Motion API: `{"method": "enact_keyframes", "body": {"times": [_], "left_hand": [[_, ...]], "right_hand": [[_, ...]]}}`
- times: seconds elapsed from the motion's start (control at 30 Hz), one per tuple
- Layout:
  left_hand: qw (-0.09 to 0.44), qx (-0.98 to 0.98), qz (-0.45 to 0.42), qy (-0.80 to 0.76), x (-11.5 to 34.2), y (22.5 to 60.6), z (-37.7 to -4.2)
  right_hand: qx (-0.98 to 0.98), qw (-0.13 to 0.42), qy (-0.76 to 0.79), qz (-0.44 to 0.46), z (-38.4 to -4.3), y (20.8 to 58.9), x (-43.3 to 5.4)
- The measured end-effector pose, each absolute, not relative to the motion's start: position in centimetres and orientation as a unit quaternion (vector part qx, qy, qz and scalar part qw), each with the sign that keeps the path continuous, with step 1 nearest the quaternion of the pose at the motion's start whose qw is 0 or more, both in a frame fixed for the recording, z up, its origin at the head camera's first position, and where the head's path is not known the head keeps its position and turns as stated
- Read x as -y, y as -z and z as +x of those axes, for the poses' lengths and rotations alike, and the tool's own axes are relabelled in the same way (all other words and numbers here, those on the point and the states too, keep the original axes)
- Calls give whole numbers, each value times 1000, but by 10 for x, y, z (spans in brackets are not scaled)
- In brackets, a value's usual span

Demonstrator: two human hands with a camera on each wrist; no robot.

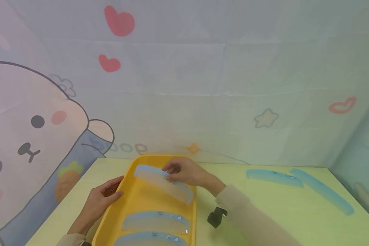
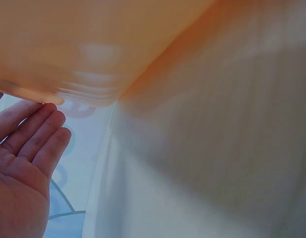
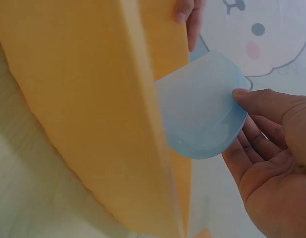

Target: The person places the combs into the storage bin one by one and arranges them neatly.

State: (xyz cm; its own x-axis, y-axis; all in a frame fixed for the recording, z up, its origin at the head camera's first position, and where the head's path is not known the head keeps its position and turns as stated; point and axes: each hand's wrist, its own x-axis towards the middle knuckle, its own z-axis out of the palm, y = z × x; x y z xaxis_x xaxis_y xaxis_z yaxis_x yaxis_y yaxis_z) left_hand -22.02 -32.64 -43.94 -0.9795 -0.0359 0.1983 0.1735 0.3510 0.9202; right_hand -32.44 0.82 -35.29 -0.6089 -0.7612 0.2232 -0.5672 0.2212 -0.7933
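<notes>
A light-blue translucent comb (image 1: 152,175) is pinched along its back by my right hand (image 1: 187,172), over the far part of a yellow tray (image 1: 134,196). In the right wrist view the thumb presses one face of the comb (image 3: 205,109), with the fingers behind it; the tray wall hides its other end. My left hand (image 1: 99,199) grips the tray's left rim, thumb over the edge. From the left wrist view, its fingers (image 2: 49,144) extend under the rim on the outer side. Two more blue combs, a farther one (image 1: 155,221) and a nearer one (image 1: 150,238), lie in the tray's near part.
To the right on the pale yellow-green table (image 1: 233,194) lie two more combs, one (image 1: 273,177) near the back and another (image 1: 324,192) slanting toward the right edge. A cloth backdrop (image 1: 184,75) with printed hearts and a bear rises behind the table.
</notes>
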Motion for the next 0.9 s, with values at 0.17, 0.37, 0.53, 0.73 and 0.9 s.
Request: {"method": "enact_keyframes", "body": {"times": [0.17, 0.37, 0.53, 0.73, 0.9], "left_hand": [[93, 810, -45, 577, 325, 438, -219], [94, 811, -46, 576, 324, 438, -219], [95, 814, -45, 571, 324, 438, -219], [94, 816, -42, 568, 323, 438, -219], [90, 815, -42, 571, 324, 438, -219]], "right_hand": [[-769, 112, 459, -430, -327, 364, -4], [-773, 120, 452, -428, -329, 374, -1], [-783, 114, 435, -430, -330, 381, 2], [-785, 128, 431, -426, -330, 390, 4], [-783, 152, 426, -427, -330, 394, 5]]}}
